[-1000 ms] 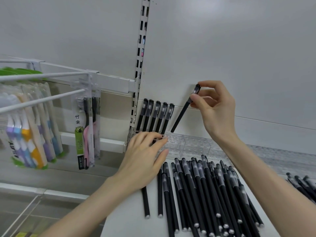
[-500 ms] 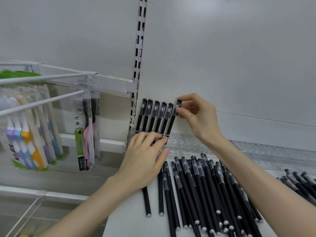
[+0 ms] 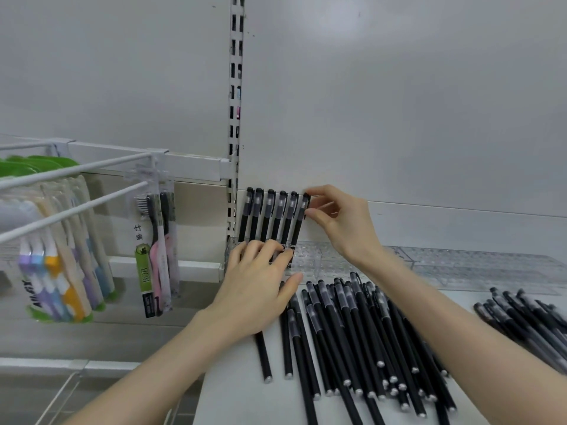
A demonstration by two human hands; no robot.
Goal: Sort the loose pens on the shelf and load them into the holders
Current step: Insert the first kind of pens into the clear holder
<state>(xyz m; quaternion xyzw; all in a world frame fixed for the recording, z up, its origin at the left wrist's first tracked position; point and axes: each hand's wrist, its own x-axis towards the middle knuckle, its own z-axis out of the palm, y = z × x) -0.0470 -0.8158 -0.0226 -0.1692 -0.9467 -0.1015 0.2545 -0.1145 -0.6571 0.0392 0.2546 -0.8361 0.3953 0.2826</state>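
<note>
A clear plastic holder full of little holes (image 3: 310, 259) sits at the back of the flat white shelf (image 3: 233, 394), against the grey wall. A row of five black pens with see-through caps (image 3: 270, 216) stands in the left end of the holder, leaning back a little. A sixth black pen (image 3: 297, 228) stands just beside them, on their right side, with its bottom end in the holder too. The right hand (image 3: 343, 222) is above the holder and pinches the cap of the sixth black pen between thumb and first finger, while the other fingers are loosely bent. The left hand (image 3: 260, 286) lies on the front of the holder with its fingers nearly straight and close together. The fingertips touch the holder where the pens go in, and this hand has hold of nothing. In front of the holder, a big pile of loose black pens (image 3: 352, 332) lies on the shelf, with most caps pointing toward the holder. A smaller pile of black pens (image 3: 527, 317) lies far to the right of the holder. More clear plastic trays (image 3: 475, 265) run along the wall to the right of the holder. To the left of the holder, packs of colourful toothbrushes (image 3: 61, 259) hang from white metal rods (image 3: 76, 207). A white metal strip with slots (image 3: 235, 87) goes up the wall just above the holder's left end.
</note>
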